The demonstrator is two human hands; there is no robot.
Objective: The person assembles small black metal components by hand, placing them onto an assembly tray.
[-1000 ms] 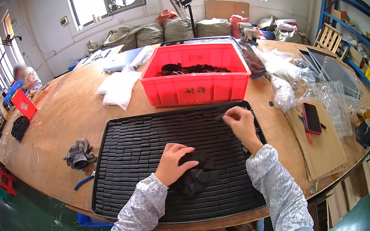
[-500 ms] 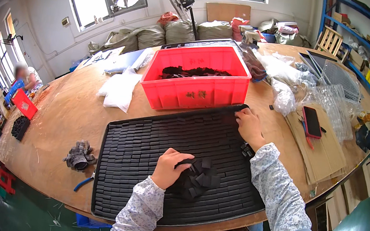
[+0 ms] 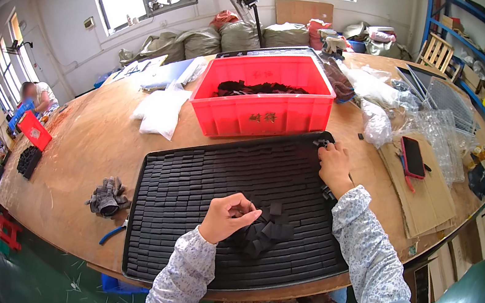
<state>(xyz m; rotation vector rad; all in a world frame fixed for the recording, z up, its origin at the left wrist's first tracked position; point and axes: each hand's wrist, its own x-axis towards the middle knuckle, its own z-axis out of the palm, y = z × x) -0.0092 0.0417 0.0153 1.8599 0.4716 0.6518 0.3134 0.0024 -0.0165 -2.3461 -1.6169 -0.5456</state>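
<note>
A black tray (image 3: 183, 217) lies before me, its surface covered with rows of small black blocks. On it, right of centre, is a loose heap of black blocks (image 3: 268, 231). Over the heap's left edge, my left hand (image 3: 227, 216) is closed, thumb and forefinger pinched; I cannot make out what is between them. My right hand (image 3: 334, 166) rests at the tray's far right corner, fingers curled down beside small dark grey pieces (image 3: 322, 143). Its fingertips are partly hidden, and what they grip is unclear. More small dark pieces (image 3: 328, 193) show at the tray's right edge, below that wrist.
Behind the tray stands a red bin (image 3: 260, 117) holding black pieces. White plastic bags (image 3: 160, 112) lie left of it. A glove (image 3: 108, 197) and blue-handled pliers (image 3: 113, 234) sit left of the tray. Rightward are a phone (image 3: 413, 157) and cardboard (image 3: 412, 200). A person (image 3: 39, 99) sits far left.
The black block seen in my left hand's fingers no longer shows, and those fingers have drawn into a pinch. My right hand's fingers have curled further at the corner. The view has shifted slightly.
</note>
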